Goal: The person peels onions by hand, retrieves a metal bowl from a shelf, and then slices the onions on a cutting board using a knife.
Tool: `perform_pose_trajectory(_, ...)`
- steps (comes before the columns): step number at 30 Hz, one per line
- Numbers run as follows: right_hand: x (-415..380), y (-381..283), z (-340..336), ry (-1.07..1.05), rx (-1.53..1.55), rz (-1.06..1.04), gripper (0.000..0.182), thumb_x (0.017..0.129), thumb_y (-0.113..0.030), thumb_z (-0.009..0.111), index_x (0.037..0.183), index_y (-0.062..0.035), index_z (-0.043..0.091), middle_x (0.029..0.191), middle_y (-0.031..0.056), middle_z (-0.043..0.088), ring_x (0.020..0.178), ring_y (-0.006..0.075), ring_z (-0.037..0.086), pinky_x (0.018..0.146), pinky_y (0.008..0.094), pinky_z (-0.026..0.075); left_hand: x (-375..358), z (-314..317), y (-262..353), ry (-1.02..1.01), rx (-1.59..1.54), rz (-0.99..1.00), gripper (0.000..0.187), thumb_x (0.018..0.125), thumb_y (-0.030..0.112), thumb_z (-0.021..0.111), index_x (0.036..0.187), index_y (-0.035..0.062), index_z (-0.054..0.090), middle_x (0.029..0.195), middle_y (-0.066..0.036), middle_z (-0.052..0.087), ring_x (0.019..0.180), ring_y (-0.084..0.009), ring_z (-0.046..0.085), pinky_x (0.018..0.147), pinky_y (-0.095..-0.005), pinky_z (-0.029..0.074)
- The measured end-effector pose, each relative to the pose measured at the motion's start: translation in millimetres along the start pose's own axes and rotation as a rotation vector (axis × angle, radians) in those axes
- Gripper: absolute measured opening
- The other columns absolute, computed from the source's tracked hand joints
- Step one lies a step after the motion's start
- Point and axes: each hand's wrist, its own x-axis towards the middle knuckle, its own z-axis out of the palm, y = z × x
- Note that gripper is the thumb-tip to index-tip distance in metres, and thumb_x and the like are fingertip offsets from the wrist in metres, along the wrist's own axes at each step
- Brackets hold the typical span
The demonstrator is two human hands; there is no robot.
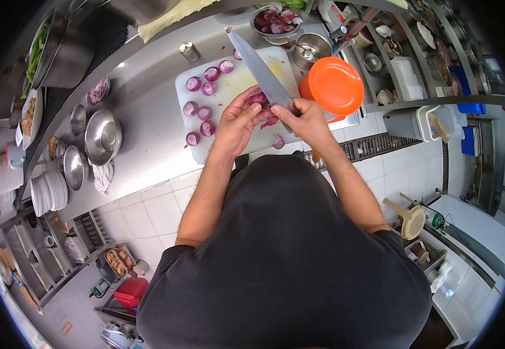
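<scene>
My left hand [238,122] is closed around a red onion [258,100] above the white cutting board [235,81]. The handle of a large knife [261,70] is in my right hand [307,121], and its wide blade points up and to the left, past the onion. Both hands nearly touch at the onion, where some loose purple skin hangs. Several trimmed red onions [204,113] lie on the left part of the board. One small onion piece [278,141] is near the board's front edge.
An orange container [337,86] stands right of the board, beside a metal pot [312,49]. Behind is a bowl of onion skins [277,22]. A metal can [189,51] stands behind the board's left corner. Steel bowls [103,137] and stacked plates [50,192] are at the left.
</scene>
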Motion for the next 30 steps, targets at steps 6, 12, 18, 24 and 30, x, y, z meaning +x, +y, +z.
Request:
perform_pose_trajectory(6,2.3,-1.0,-1.5,0.022,-0.149,-0.037,0.054,0.087,-0.05,0.089,0.077,-0.0004,0.069,0.06,0.0028,0.061,0.055,0.01,0.052,0.053,0.0329,0.043,-9.4,-0.1,13.4,-0.064,-0.011,-0.005,0.057,0.102,0.003,0.066,0.156,-0.0011,0.047,0.13,-0.011,0.069,0.118,-0.0186,0.068,0.103,-0.0372,0.057)
perform_pose_trajectory(12,0.7,-3.1,0.7,0.046,-0.318,-0.086,0.061,0.082,-0.058,0.089,0.078,-0.0006,0.069,0.06,0.0061,0.061,0.053,0.0147,0.054,0.054,0.035,0.045,-14.5,-1.9,17.1,-0.078,0.015,0.029,0.059,0.101,0.001,0.066,0.157,-0.0015,0.046,0.129,-0.012,0.069,0.118,-0.019,0.068,0.101,-0.0371,0.057)
perform_pose_trajectory(18,-1.8,-6.8,8.4,0.057,-0.324,-0.143,0.063,0.08,-0.061,0.089,0.075,-0.0012,0.069,0.059,0.0077,0.063,0.052,0.0174,0.06,0.053,0.0363,0.047,-17.2,-9.8,15.3,-0.065,0.017,0.032,0.06,0.101,0.001,0.066,0.157,-0.0018,0.046,0.13,-0.012,0.069,0.118,-0.0194,0.068,0.101,-0.0372,0.057)
perform_pose_trajectory(24,-0.3,-20.5,18.9,0.074,-0.489,-0.225,0.059,0.08,-0.057,0.089,0.074,-0.0021,0.069,0.06,0.0072,0.065,0.053,0.0177,0.06,0.053,0.0355,0.047,-26.6,-12.4,23.0,0.004,0.084,0.048,0.056,0.101,0.002,0.067,0.154,-0.0007,0.048,0.128,-0.01,0.069,0.115,-0.0177,0.067,0.099,-0.0361,0.056)
perform_pose_trajectory(30,8.9,-23.3,34.9,0.056,-0.403,-0.254,0.062,0.082,-0.062,0.086,0.072,-0.0028,0.068,0.059,0.0081,0.065,0.052,0.0207,0.063,0.054,0.0367,0.049,-33.6,-17.6,30.5,0.066,0.192,0.09,0.047,0.102,0.005,0.07,0.146,0.0018,0.054,0.125,-0.008,0.07,0.109,-0.0156,0.068,0.094,-0.0338,0.057)
